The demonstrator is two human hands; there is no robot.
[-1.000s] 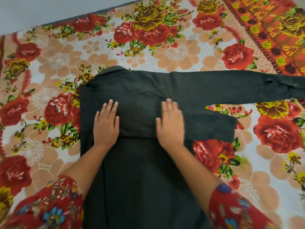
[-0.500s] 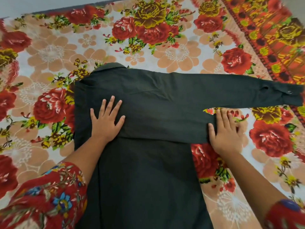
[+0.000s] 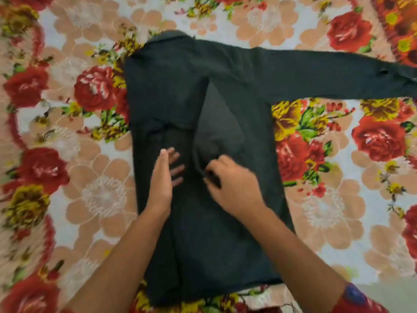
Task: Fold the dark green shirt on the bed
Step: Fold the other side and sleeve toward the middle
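Note:
The dark green shirt point(image 3: 225, 233) lies flat on the bed, collar at the far end, its body running toward me. One sleeve stretches out to the right edge of the view. The other sleeve is folded down over the middle of the body, forming a paler triangular flap. My right hand point(image 3: 234, 186) pinches the end of that folded sleeve near the shirt's centre. Just left of it, my left hand point(image 3: 163, 177) stands on its edge with fingers spread, pressing on the cloth.
A floral bedsheet point(image 3: 99, 195) with red roses and peach flowers covers the bed all around the shirt. An orange patterned border point(image 3: 404, 26) runs along the far right corner. My red printed sleeves show at the bottom edge.
My right hand has come back from the sleeve's end at the right, carrying it in and down over the shirt's middle. My left hand has slid lower and turned on its edge. The camera has tilted down.

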